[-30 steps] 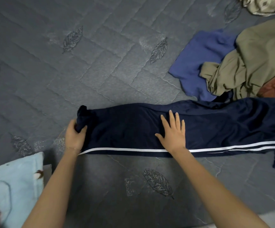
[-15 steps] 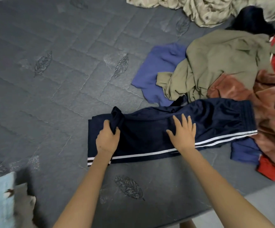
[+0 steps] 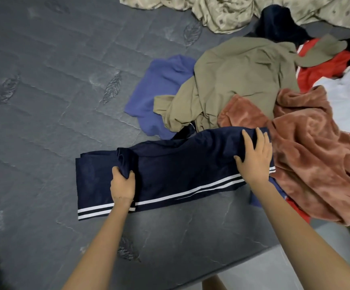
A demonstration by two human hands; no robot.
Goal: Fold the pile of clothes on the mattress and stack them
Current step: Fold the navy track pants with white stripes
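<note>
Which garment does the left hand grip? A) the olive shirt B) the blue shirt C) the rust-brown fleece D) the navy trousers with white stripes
D: the left hand grips a bunched fold of the navy trousers, near their left end on the mattress.

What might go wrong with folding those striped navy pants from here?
1. The left hand grips a bunched clump of the navy track pants, so the fold may come out creased or crooked.
2. The right hand rests on the pants' end that touches the rust fleece; lifting there might drag the fleece along.
</note>
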